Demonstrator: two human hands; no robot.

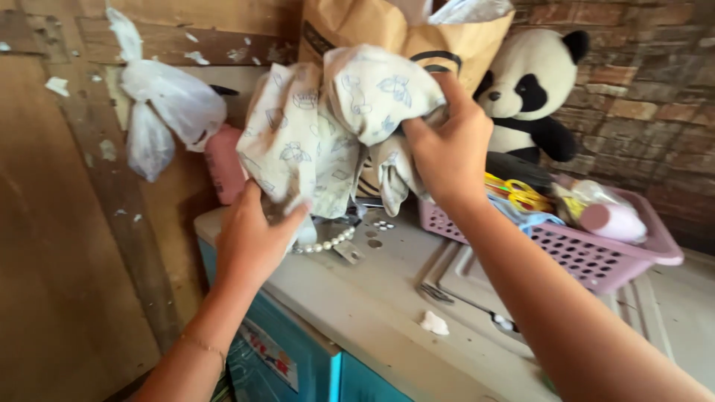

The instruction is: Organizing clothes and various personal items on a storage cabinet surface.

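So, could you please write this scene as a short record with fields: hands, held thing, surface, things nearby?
left hand: closed on lower edge of printed cloth
right hand: closed on upper part of the same cloth
cloth: pale, small prints, held up, crumpled
surface: pale cabinet top, blue front
nearby: pink basket, panda toy, pearl string, paper bag, plastic bag

Only one view: head cam, worn by the person, looks forward and down along both forearms. Very near, the hands fill the frame centre. It faces a corner: brown wooden wall (52,223) at left, red brick wall (640,89) at right, grey-white worn tabletop (387,298) below. View is tilted a bit. No 2nd cam, so nothing is shared.
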